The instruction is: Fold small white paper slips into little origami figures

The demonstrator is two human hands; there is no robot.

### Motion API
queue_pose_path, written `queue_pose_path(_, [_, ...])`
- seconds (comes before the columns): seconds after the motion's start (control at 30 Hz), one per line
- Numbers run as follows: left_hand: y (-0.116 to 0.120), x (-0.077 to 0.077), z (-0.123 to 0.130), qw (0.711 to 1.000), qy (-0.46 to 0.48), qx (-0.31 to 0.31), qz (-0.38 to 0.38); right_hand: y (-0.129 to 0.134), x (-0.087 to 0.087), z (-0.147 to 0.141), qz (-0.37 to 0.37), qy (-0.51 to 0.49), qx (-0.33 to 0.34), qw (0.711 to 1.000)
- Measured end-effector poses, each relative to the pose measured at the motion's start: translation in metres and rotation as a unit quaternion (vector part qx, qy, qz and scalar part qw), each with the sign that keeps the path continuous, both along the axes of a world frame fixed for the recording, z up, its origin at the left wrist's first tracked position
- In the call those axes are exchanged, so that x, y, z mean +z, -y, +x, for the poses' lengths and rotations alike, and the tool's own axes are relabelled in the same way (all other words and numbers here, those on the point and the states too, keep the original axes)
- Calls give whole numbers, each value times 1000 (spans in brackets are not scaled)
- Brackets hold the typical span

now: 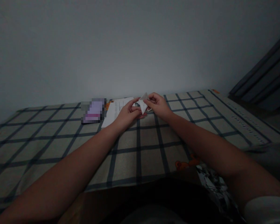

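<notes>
A small folded white paper point(143, 105) with pointed ends is held above the checked cloth, between my two hands. My right hand point(159, 105) pinches its right side, thumb in front and fingers curled behind. At its left side is my left hand point(128, 114), fingers curled round toward the paper and touching its edge; the exact hold of the fingertips is too dim to make out. Behind my left hand, printed white sheets point(110, 114) lie on the cloth, partly hidden by that hand.
A phone with a lit, blurred screen point(94, 109) lies left of the sheets. The checked tablecloth point(126, 161) reaches back to a plain wall point(130, 46). A dark curtain point(266, 74) hangs at the right. Orange pieces point(186, 163) show at the front edge.
</notes>
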State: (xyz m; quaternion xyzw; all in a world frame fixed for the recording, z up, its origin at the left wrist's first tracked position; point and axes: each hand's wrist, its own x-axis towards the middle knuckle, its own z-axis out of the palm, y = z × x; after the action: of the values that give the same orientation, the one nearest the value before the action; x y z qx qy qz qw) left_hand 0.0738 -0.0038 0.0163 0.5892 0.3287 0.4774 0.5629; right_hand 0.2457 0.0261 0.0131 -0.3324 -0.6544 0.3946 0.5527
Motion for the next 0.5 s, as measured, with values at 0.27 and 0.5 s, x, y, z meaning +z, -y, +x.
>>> queue_pose_path(0.27, [-9,-3,-6,989,-53,128,59,-1,-2,-1,-58,5,82,995])
queue_pose_path(0.5, [-7,1,-6,986,-38,147,73,-8,-6,-1,-39,-16,92,995])
